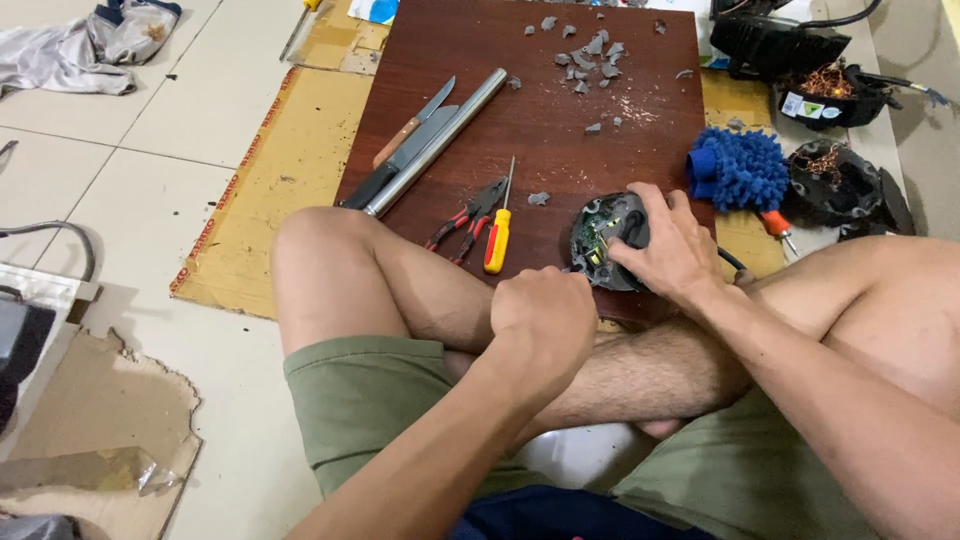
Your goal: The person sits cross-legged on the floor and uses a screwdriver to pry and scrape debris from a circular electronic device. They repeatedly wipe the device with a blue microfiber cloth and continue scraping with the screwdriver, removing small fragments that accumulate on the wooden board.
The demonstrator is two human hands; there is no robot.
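My right hand (668, 245) grips a round dark device (600, 240) with an exposed green circuit board, pressing it onto the near edge of a dark wooden board (560, 160). A black cable runs off from under that hand. My left hand (545, 320) is closed in a fist just in front of the device, at its near left edge; what it holds is hidden. Left of the device, on the board, lie a yellow-handled screwdriver (499, 232) and red-handled pliers (466, 218).
A metal tube (437, 141), a knife (413, 124) and a flat blade lie on the board's left, grey chips (590, 58) at its far end. A blue fuzzy mitt (740, 168) and opened black housings with copper windings (835, 95) sit to the right. Cardboard (290, 170) lies underneath.
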